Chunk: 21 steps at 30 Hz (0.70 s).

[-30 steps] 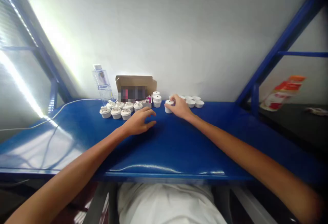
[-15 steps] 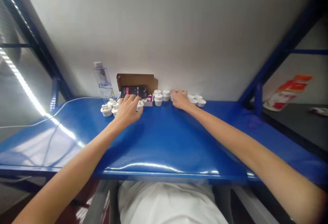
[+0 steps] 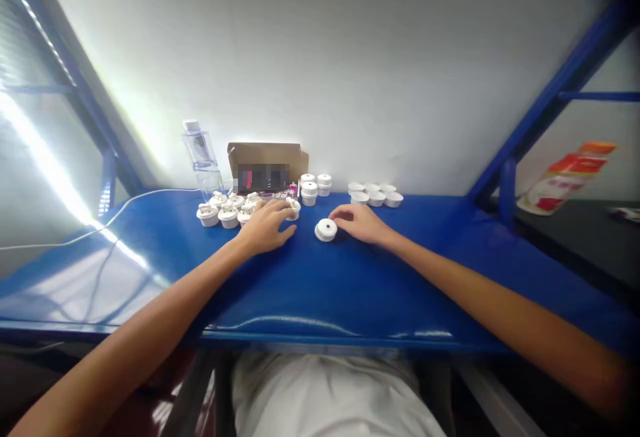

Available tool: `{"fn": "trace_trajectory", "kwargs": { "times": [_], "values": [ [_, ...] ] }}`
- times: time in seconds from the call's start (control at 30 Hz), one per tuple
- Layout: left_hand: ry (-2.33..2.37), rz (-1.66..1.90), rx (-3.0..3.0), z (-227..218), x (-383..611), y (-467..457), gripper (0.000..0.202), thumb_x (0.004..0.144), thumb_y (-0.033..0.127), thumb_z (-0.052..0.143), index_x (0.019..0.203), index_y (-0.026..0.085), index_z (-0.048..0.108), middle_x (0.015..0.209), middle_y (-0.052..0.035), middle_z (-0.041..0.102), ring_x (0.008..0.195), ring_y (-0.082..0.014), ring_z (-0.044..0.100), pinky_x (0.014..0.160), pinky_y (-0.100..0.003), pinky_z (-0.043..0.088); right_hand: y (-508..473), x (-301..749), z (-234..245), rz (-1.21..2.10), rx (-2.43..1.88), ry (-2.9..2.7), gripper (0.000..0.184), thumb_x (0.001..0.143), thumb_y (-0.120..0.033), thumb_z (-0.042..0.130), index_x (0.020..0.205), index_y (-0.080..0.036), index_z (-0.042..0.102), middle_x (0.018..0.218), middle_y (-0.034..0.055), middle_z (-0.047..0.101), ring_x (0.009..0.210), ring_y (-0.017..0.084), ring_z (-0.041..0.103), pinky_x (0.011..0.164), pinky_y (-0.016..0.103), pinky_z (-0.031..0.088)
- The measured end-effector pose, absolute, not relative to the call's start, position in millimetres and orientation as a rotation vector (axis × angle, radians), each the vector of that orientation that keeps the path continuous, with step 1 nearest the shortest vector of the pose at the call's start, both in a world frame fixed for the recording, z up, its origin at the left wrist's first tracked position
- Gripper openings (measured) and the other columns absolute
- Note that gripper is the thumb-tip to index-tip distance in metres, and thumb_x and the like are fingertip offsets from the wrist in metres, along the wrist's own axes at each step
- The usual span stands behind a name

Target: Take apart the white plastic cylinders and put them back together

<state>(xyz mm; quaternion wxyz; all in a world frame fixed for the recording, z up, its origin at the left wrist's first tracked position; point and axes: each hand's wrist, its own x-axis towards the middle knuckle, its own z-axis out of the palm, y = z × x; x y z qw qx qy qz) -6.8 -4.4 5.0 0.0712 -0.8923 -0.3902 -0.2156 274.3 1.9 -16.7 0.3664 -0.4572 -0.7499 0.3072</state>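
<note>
Right hand [image 3: 361,224] rests on the blue counter [image 3: 320,290], fingertips touching a round white cap [image 3: 326,230] that sits flat mid-counter; grip looks loose, not closed around it. Left hand [image 3: 267,225] lies palm-down, fingers curled over a white plug piece [image 3: 294,208] at the near edge of a cluster of white plug pieces [image 3: 223,212]; cannot tell if it grips it. Behind: cardboard box [image 3: 267,159], water bottle [image 3: 201,157], stacked white caps [image 3: 375,194] by the wall.

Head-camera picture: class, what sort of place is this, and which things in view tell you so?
Probably a small assembly workbench. Batches of identical white plastic parts are lined up on a blue bench in a blue metal frame, and the right hand touches one white part.
</note>
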Motion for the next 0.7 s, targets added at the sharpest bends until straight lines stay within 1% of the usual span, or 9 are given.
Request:
{"fn": "trace_trajectory", "kwargs": {
  "times": [0.03, 0.1, 0.17, 0.23, 0.3, 0.43, 0.53, 0.6, 0.7],
  "values": [
    [-1.169, -0.679, -2.708, 5, -5, -5, 0.023, 0.089, 0.033, 0.059, 0.107, 0.022, 0.068, 0.121, -0.0113, 0.067, 0.119, -0.0315, 0.058, 0.105, -0.047, 0.039, 1, 275, -14, 0.711, -1.153, -1.964, 0.027, 0.077, -0.017, 0.064, 0.102, -0.018, 0.074, 0.107, 0.0086, 0.075, 0.097, 0.024, 0.069, 0.092, 0.041, 0.055],
    [-1.178, -0.783, -2.726, 3, -2, -6, 0.027, 0.091, 0.032, 0.057, 0.114, 0.021, 0.066, 0.12, -0.0108, 0.068, 0.118, -0.03, 0.06, 0.104, -0.045, 0.042, -5, 273, -6, 0.685, -1.067, -2.055, 0.048, 0.073, -0.01, 0.063, 0.119, -0.021, 0.07, 0.127, 0.008, 0.069, 0.115, 0.026, 0.065, 0.099, 0.041, 0.052],
    [-1.215, -0.936, -2.684, 0, 0, -4, 0.04, 0.092, 0.032, 0.056, 0.13, 0.02, 0.058, 0.131, -0.0126, 0.063, 0.125, -0.0296, 0.057, 0.107, -0.044, 0.043, -14, 269, 0, 0.756, -0.96, -2.219, 0.059, 0.071, -0.008, 0.064, 0.127, -0.024, 0.066, 0.134, 0.006, 0.066, 0.123, 0.025, 0.061, 0.102, 0.04, 0.05],
    [-1.278, -1.044, -2.639, -4, 1, 0, 0.057, 0.091, 0.033, 0.057, 0.145, 0.018, 0.044, 0.144, -0.0157, 0.054, 0.134, -0.0306, 0.051, 0.11, -0.045, 0.042, -23, 264, 5, 0.783, -0.89, -2.351, 0.057, 0.071, -0.008, 0.065, 0.126, -0.023, 0.067, 0.13, 0.0049, 0.068, 0.12, 0.024, 0.063, 0.102, 0.038, 0.05],
    [-1.332, -1.052, -2.664, -9, 3, 4, 0.066, 0.09, 0.034, 0.059, 0.15, 0.017, 0.037, 0.148, -0.0173, 0.05, 0.137, -0.0318, 0.05, 0.111, -0.046, 0.042, -30, 259, 7, 0.76, -0.876, -2.378, 0.05, 0.073, -0.012, 0.067, 0.122, -0.022, 0.068, 0.123, 0.0046, 0.071, 0.113, 0.024, 0.065, 0.099, 0.037, 0.05],
    [-1.294, -1.075, -2.853, -11, 7, 4, 0.06, 0.089, 0.031, 0.06, 0.145, 0.021, 0.042, 0.137, -0.0131, 0.061, 0.125, -0.0298, 0.059, 0.105, -0.045, 0.048, -33, 256, 5, 0.736, -0.914, -2.293, 0.036, 0.075, -0.021, 0.071, 0.11, -0.02, 0.067, 0.11, 0.0039, 0.072, 0.099, 0.022, 0.068, 0.089, 0.036, 0.053],
    [-1.228, -1.215, -3.012, -7, 13, -5, 0.062, 0.085, 0.03, 0.067, 0.142, 0.023, 0.044, 0.121, -0.0094, 0.069, 0.113, -0.0264, 0.066, 0.096, -0.04, 0.053, -29, 257, 2, 0.728, -0.942, -2.133, 0.033, 0.073, -0.026, 0.075, 0.103, -0.02, 0.062, 0.102, 0.0028, 0.07, 0.088, 0.02, 0.067, 0.081, 0.034, 0.054],
    [-1.171, -1.311, -3.127, -4, 17, -12, 0.065, 0.082, 0.027, 0.07, 0.142, 0.024, 0.043, 0.117, -0.0087, 0.069, 0.11, -0.0249, 0.067, 0.093, -0.038, 0.054, -26, 257, 1, 0.664, -0.911, -1.98, 0.034, 0.076, -0.029, 0.074, 0.105, -0.021, 0.058, 0.102, 0.003, 0.069, 0.088, 0.02, 0.066, 0.079, 0.034, 0.054],
    [-1.136, -1.428, -3.246, -5, 23, -18, 0.073, 0.08, 0.026, 0.073, 0.145, 0.023, 0.04, 0.122, -0.0117, 0.067, 0.11, -0.025, 0.067, 0.09, -0.036, 0.055, -25, 254, -1, 0.489, -0.843, -1.865, 0.036, 0.081, -0.03, 0.072, 0.113, -0.022, 0.058, 0.109, 0.0045, 0.069, 0.098, 0.021, 0.066, 0.085, 0.035, 0.052]
  ]
}}
